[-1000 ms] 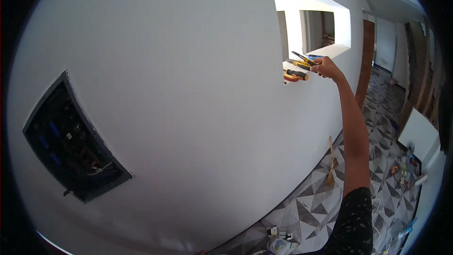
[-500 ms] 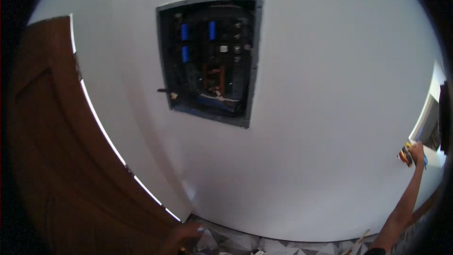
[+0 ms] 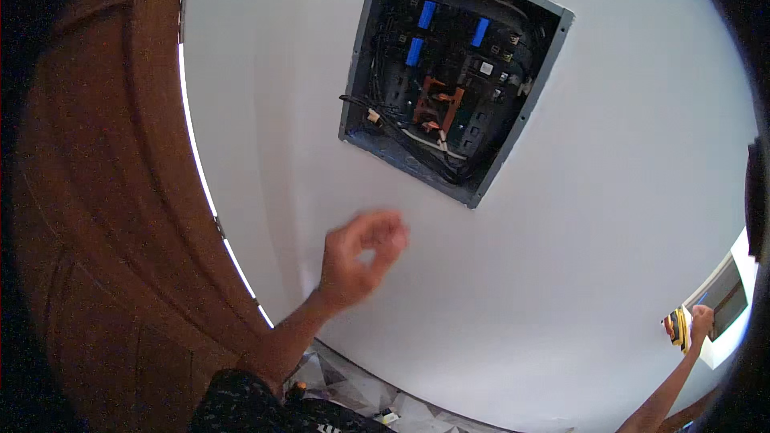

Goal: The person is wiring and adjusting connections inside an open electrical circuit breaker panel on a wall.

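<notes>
Below the open electrical panel box (image 3: 521, 116), my left hand (image 3: 357, 261) is raised in front of the wall. Its fingers curl toward the thumb with a small gap in the ring they make. Motion blurs the fingertips, and anything pinched there cannot be made out. The recessed box holds black wires (image 3: 393, 124), blue parts (image 3: 480, 32) and copper-coloured bars (image 3: 455, 108). At the far right, my right hand (image 3: 702, 322) is closed by a white-framed opening (image 3: 726, 345). A yellow, black and white striped bundle (image 3: 676, 330) is against that hand; what the fingers grip is hidden.
A brown panelled wooden door (image 3: 96, 176) stands on the left, with a bright gap along its edge. The pale wall (image 3: 626, 152) surrounds the box. Patterned floor tiles (image 3: 361, 389) show at the bottom, with a small white-and-yellow object (image 3: 387, 416) on them.
My left hand has risen from the lower edge to just below the box. The view has shifted and tilted, so the box appears farther right. My right hand stays by the opening.
</notes>
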Motion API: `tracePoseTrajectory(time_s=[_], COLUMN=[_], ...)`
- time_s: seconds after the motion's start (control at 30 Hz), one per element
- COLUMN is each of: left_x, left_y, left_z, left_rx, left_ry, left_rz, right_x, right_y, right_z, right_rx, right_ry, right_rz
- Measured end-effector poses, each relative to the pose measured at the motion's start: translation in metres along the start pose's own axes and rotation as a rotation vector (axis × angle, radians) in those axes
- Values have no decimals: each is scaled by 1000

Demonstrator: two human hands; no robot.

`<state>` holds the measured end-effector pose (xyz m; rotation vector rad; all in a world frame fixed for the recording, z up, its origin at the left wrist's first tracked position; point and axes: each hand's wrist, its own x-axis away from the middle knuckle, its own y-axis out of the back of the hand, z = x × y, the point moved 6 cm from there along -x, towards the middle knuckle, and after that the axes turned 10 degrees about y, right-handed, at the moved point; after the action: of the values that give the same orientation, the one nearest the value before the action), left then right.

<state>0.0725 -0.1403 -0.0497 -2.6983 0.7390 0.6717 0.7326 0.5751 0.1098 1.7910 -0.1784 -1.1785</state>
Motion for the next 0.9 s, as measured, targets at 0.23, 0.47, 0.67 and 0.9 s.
tracePoseTrajectory(time_s=[0.23, 0.47, 0.67, 0.9], left_x=[-90, -107, -92, -86], left_y=[-3, -25, -33, -40], left_z=[6, -2, -6, -20], left_rx=[193, 24, -170, -338], left_ry=[80, -123, -443, -677], left_rz=[-42, 194, 165, 247], right_x=[9, 86, 119, 46], right_y=[103, 178, 148, 114], right_z=[137, 472, 710, 827], right_rx=[-270, -475, -456, -832], right_ry=[143, 361, 749, 723], right_rz=[-535, -375, -228, -225])
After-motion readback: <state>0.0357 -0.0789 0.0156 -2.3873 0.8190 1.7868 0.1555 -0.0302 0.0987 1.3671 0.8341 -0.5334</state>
